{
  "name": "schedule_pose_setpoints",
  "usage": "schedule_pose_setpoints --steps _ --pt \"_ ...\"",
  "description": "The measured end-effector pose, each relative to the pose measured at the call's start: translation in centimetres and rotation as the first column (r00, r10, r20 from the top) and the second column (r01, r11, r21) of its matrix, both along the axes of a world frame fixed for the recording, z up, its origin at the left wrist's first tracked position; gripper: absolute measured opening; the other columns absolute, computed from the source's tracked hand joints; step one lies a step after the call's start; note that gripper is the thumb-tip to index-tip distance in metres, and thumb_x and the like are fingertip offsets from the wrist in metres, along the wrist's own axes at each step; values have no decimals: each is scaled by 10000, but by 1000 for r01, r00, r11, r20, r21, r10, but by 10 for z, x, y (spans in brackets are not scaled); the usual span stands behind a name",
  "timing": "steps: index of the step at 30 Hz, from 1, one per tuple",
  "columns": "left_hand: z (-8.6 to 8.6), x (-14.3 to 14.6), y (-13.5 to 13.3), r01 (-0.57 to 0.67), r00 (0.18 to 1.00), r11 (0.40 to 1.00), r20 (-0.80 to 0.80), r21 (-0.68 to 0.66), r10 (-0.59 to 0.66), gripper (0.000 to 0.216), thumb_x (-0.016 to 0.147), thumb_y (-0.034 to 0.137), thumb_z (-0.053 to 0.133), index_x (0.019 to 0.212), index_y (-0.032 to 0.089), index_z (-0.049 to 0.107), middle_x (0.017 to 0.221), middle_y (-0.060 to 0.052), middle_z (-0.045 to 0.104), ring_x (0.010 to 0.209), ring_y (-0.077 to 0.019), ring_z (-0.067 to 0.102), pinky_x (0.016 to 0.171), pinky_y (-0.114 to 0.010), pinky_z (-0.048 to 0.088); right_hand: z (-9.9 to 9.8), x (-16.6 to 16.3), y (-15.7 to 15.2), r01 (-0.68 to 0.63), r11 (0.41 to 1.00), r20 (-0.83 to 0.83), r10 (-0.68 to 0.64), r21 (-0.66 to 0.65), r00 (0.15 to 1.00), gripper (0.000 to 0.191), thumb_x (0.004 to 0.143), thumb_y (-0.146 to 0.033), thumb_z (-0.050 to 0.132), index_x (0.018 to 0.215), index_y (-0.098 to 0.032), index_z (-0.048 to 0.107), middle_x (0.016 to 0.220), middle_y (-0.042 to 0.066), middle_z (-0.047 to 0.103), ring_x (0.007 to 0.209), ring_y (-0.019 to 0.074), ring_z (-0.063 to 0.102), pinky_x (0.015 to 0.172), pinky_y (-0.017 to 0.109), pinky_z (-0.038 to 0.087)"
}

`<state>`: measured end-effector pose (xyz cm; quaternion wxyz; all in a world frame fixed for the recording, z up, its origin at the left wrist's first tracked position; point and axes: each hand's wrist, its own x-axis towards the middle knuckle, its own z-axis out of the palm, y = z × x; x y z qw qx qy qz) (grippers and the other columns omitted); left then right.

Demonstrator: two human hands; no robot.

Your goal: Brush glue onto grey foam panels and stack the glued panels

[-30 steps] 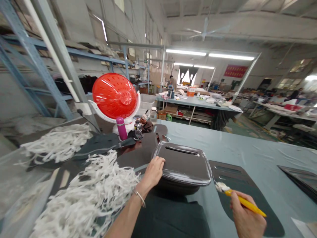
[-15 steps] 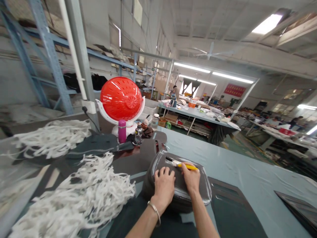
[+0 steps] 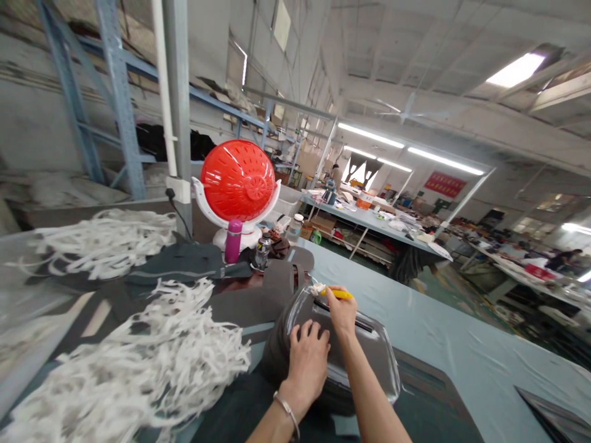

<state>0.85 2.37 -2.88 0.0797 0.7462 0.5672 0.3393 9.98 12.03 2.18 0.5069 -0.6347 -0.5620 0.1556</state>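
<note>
A dark grey, rounded box-shaped bag body (image 3: 372, 349) rests in front of me, its top panel bordered by a wet-looking whitish band. My left hand (image 3: 308, 357) lies on the near left part of that panel with fingers spread and slightly bent, holding nothing. In my right hand (image 3: 342, 315) is a yellow-handled brush (image 3: 340, 295), gripped between thumb and fingers. The brush's white tip is at the panel's far left edge; whether it touches is too small to tell. A dark slot (image 3: 344, 315) runs across the panel beside my right hand.
Piles of white strips (image 3: 184, 351) cover the left side. Flat dark pieces (image 3: 434, 381) lie at right on the blue-green tabletop (image 3: 466, 332). Beyond stand a red and white heater-like device (image 3: 237, 178), a purple bottle (image 3: 233, 241) and a small dark bottle (image 3: 263, 251).
My right hand has carried the brush leftward and away from me, from beside the slot to the panel's far left edge. My left hand stays on the panel. The view has shifted slightly.
</note>
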Motion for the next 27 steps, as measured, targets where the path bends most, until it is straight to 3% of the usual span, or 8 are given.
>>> schedule_pose_setpoints --steps 4,7,9,13,17,21,23,27 --pt "-3 -1 1 0 1000 1000 19 -8 0 267 893 293 395 1061 285 602 1155 -45 535 1170 -235 397 1008 -477 273 0 21 19 183 970 123 -164 -162 979 288 712 -362 472 754 -160 671 529 35 606 515 176 564 539 249 384" --pt "-6 1 2 0 1000 1000 25 -6 1 249 890 298 408 1043 287 604 1155 -38 533 1173 -235 392 1008 -478 270 6 34 17 445 891 262 -408 -96 874 284 712 -325 431 698 -157 659 589 86 629 595 203 584 570 263 377" --pt "-5 3 2 -6 1000 1000 19 -2 6 236 883 285 424 1039 286 602 1145 -35 537 1167 -232 397 1009 -476 266 6 28 11 353 935 216 -338 -32 916 289 715 -333 430 734 -158 659 622 72 640 602 190 581 583 254 382" --pt "-2 3 1 -28 999 1000 15 13 28 246 888 258 410 1046 286 597 1147 -36 538 1167 -224 400 1011 -462 259 -7 14 -2 -61 997 71 63 -38 995 313 718 -386 458 791 -160 662 567 2 611 522 149 539 559 225 384" --pt "0 1 -1 3 1000 1000 19 16 -3 267 898 267 390 1075 307 586 1167 -22 539 1161 -207 407 1003 -433 262 -9 56 -18 184 980 214 -164 -77 963 267 707 -342 448 736 -170 650 558 -1 588 545 155 519 562 231 357" --pt "-1 1 -2 0 1000 1000 6 16 0 282 908 293 368 1079 314 591 1165 -20 551 1168 -203 404 1013 -430 240 2 125 -46 515 856 484 -433 -44 760 245 726 -297 435 755 -180 649 631 23 593 574 134 483 564 226 299" --pt "-1 1 -3 -8 1000 1000 -7 15 8 293 911 298 357 1085 314 593 1175 -23 553 1177 -203 399 1014 -429 236 4 149 -63 547 837 485 -488 24 725 281 758 -329 420 806 -183 656 710 33 614 615 131 494 580 223 301" --pt "10 4 -2 -11 996 1000 -86 6 11 296 906 292 356 1057 285 610 1157 -42 563 1157 -218 422 989 -438 261 -9 171 -99 501 865 369 -464 -6 805 393 809 -437 390 1004 -222 655 817 37 645 675 148 546 616 229 342"
